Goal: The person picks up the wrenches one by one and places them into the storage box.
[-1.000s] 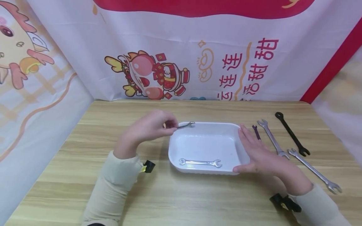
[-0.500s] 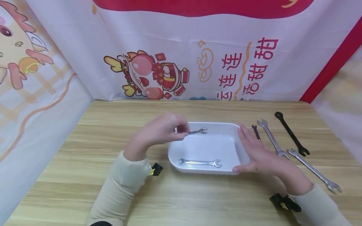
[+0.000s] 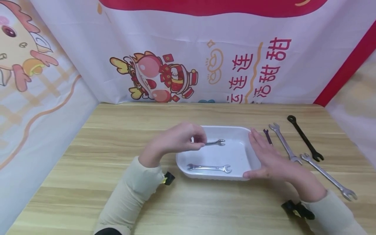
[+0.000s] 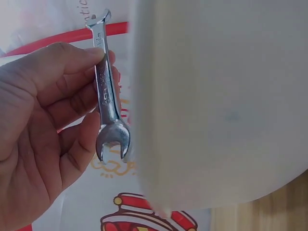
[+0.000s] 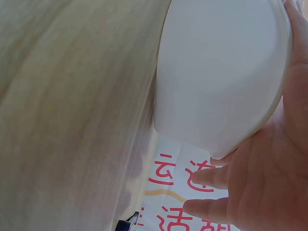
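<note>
My left hand [image 3: 179,138] pinches a small silver open-end wrench [image 3: 216,143] between thumb and fingers, over the left part of a white rectangular tray [image 3: 223,130]. In the left wrist view this wrench [image 4: 107,89] shows both open jaws, one at each end. A second silver wrench [image 3: 209,168] lies in the tray along its near side. On the tray's right end rests my right hand [image 3: 268,161], thumb at the near rim and fingers spread along the side. The right wrist view has those spread fingers [image 5: 209,207] by the tray wall [image 5: 221,72].
Right of the tray, on the wooden table [image 3: 205,205], lie a small dark wrench [image 3: 268,136], a silver wrench [image 3: 284,142], a long black wrench [image 3: 305,137] and another silver wrench [image 3: 329,176]. A printed cloth [image 3: 182,29] hangs behind the table.
My left hand has carried the small wrench rightward and nearer, from the tray's far-left rim to above its inside. My right hand has stayed on the tray.
</note>
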Demonstrator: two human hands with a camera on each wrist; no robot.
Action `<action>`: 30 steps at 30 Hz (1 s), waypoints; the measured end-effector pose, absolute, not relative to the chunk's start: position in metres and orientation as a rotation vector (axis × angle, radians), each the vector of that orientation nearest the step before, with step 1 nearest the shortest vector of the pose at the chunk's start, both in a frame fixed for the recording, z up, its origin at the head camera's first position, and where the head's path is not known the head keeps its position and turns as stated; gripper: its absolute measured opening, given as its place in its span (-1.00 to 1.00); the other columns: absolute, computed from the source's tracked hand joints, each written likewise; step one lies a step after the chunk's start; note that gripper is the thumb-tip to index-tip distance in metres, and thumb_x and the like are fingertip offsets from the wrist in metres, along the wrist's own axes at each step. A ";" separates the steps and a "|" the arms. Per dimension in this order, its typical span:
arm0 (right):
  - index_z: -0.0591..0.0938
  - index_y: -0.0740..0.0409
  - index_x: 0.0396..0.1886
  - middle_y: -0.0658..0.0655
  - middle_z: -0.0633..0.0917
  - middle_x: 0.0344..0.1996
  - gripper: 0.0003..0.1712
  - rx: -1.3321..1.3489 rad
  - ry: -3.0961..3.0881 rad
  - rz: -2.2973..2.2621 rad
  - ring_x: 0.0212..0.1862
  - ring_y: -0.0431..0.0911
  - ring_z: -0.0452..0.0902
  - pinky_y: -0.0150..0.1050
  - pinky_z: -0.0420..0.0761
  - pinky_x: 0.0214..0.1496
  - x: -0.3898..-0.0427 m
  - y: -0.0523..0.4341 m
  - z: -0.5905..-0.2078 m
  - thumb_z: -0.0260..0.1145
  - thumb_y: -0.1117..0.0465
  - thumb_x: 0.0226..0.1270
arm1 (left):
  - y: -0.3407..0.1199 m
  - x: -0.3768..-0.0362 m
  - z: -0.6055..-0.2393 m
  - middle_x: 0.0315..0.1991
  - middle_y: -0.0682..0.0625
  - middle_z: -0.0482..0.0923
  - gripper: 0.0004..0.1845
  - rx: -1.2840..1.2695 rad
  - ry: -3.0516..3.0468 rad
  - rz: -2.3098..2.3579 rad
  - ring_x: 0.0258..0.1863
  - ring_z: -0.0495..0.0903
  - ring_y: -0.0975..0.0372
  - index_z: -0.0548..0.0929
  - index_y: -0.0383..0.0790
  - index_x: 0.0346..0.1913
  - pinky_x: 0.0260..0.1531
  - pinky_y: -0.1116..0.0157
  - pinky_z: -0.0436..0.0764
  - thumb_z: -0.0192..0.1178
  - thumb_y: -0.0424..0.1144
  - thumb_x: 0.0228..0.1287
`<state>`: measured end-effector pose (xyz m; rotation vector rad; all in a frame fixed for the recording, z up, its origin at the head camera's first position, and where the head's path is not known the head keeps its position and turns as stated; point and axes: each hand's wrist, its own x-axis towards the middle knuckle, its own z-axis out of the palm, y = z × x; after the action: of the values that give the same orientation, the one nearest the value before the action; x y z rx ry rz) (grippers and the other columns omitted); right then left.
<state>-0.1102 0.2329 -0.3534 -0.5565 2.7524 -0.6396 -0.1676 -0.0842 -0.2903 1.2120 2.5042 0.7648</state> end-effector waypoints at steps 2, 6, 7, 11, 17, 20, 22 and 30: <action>-0.37 0.14 0.60 0.13 -0.45 0.59 0.62 -0.560 2.751 -0.646 0.60 0.28 -0.42 0.51 -0.10 0.43 -0.110 0.233 -0.353 0.46 -0.47 -0.10 | -0.082 -0.169 -0.293 -0.36 0.10 0.67 -0.92 1.213 2.484 0.774 -0.34 0.56 0.30 0.76 -0.13 -0.22 -0.26 0.43 0.64 0.27 -0.31 0.32; -0.37 0.14 0.60 0.12 -0.46 0.59 0.62 -0.554 2.746 -0.645 0.60 0.29 -0.43 0.51 -0.10 0.43 -0.110 0.233 -0.352 0.45 -0.48 -0.10 | -0.079 -0.171 -0.299 -0.32 0.11 0.69 -0.90 1.208 2.449 0.774 -0.32 0.58 0.31 0.77 -0.15 -0.17 -0.22 0.42 0.64 0.28 -0.28 0.33; -0.37 0.15 0.60 0.13 -0.46 0.59 0.62 -0.555 2.745 -0.645 0.60 0.30 -0.43 0.52 -0.10 0.42 -0.110 0.233 -0.352 0.45 -0.48 -0.10 | -0.078 -0.172 -0.301 -0.31 0.11 0.69 -0.89 1.207 2.441 0.772 -0.31 0.58 0.31 0.77 -0.16 -0.16 -0.22 0.42 0.64 0.28 -0.28 0.33; -0.38 0.15 0.59 0.14 -0.46 0.59 0.62 -0.555 2.743 -0.637 0.59 0.30 -0.43 0.53 -0.10 0.40 -0.110 0.232 -0.352 0.44 -0.48 -0.10 | -0.075 -0.174 -0.309 -0.29 0.11 0.69 -0.87 1.190 2.417 0.766 -0.28 0.60 0.33 0.76 -0.18 -0.14 -0.19 0.42 0.64 0.28 -0.26 0.34; -0.37 0.15 0.60 0.14 -0.46 0.59 0.61 -0.559 2.743 -0.642 0.59 0.31 -0.42 0.54 -0.10 0.39 -0.110 0.232 -0.351 0.45 -0.47 -0.09 | -0.070 -0.178 -0.320 -0.30 0.11 0.69 -0.89 1.185 2.424 0.716 -0.27 0.60 0.35 0.76 -0.16 -0.17 -0.15 0.41 0.64 0.29 -0.26 0.33; -0.37 0.14 0.60 0.13 -0.46 0.59 0.61 -0.562 2.746 -0.640 0.60 0.29 -0.43 0.52 -0.09 0.41 -0.110 0.233 -0.352 0.44 -0.48 -0.09 | -0.067 -0.180 -0.325 -0.31 0.10 0.70 -0.91 1.191 2.426 0.685 -0.27 0.61 0.35 0.77 -0.14 -0.20 -0.12 0.37 0.65 0.30 -0.27 0.31; -0.37 0.15 0.60 0.13 -0.46 0.59 0.61 -0.567 2.746 -0.642 0.60 0.30 -0.43 0.52 -0.08 0.41 -0.110 0.233 -0.352 0.44 -0.48 -0.09 | -0.066 -0.181 -0.328 -0.31 0.10 0.71 -0.92 1.181 2.422 0.664 -0.27 0.60 0.35 0.77 -0.13 -0.21 -0.10 0.35 0.65 0.31 -0.27 0.31; -0.37 0.16 0.60 0.18 -0.45 0.59 0.61 -0.573 2.737 -0.649 0.59 0.30 -0.43 0.52 -0.08 0.41 -0.109 0.233 -0.351 0.45 -0.46 -0.08 | -0.062 -0.183 -0.338 -0.34 0.14 0.69 -0.91 1.129 2.382 0.643 -0.29 0.59 0.35 0.78 -0.14 -0.21 -0.15 0.45 0.60 0.30 -0.27 0.31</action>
<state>-0.1091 0.2325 -0.3510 -0.5730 2.7370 -0.6490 -0.1827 -0.0623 -0.3379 1.1289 2.3824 0.6426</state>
